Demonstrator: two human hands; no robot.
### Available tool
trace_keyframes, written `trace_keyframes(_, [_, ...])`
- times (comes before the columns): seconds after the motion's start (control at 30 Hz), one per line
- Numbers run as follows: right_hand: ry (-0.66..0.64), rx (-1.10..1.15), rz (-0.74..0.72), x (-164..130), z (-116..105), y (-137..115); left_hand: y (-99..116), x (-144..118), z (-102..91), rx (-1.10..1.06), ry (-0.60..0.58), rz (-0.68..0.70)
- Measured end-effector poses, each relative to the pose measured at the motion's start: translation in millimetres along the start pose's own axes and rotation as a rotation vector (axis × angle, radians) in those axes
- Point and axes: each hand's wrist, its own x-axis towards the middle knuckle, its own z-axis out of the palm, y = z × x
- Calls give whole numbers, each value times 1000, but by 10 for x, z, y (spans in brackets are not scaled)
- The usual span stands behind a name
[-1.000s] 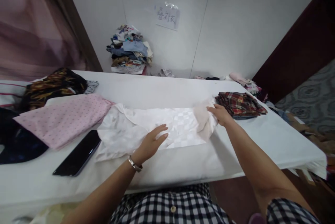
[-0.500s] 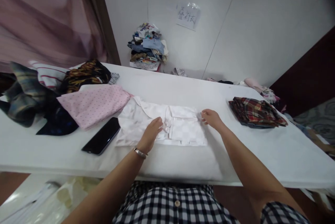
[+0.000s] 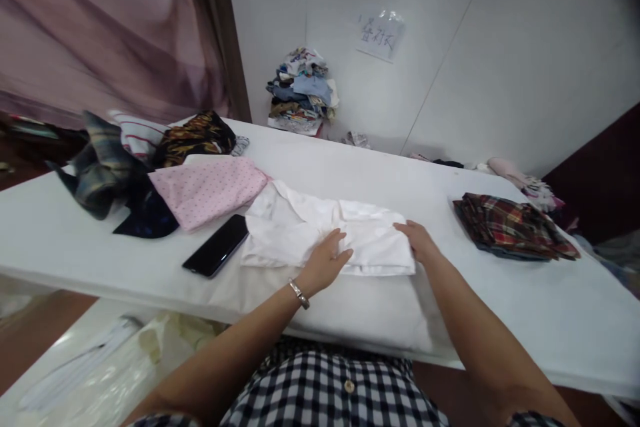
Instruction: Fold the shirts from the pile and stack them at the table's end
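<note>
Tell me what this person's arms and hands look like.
Both the left hand and the right hand are ungloved. A silvery bracelet circles the left wrist; the right wrist shows no band. The forearms are bare, and black-and-white checked sleeves show at the bottom edge, matching the shirt front.

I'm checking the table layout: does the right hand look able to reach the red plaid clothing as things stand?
Probably yes: the right hand, at the white garment, has only white tablecloth between it and the red plaid clothing.
</note>
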Motion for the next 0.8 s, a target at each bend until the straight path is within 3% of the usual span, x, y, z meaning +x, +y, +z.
trace_keyframes(0.1, [184, -70, -35, 19, -483, -59, 100, -53, -23, 34, -39, 24])
trace_keyframes(0.23, [454, -300, 25, 71, -1188, 117, 185, -123, 27, 26, -101, 12])
trace_keyframes(0.33, [510, -327, 65, 23, -1417, 306, 203, -146, 96, 18, -131, 31])
trace_keyframes(0.43, [465, -262, 15, -70, -1345, 349, 208, -131, 142, -24, -122, 48])
trace_keyframes(0.63, [237, -36, -215, -143, -855, 51, 259, 41, 167, -183, -89, 26])
trace_keyframes(0.8, [191, -129, -275, -166, -757, -30, 434, 356, 156, -141, -84, 96])
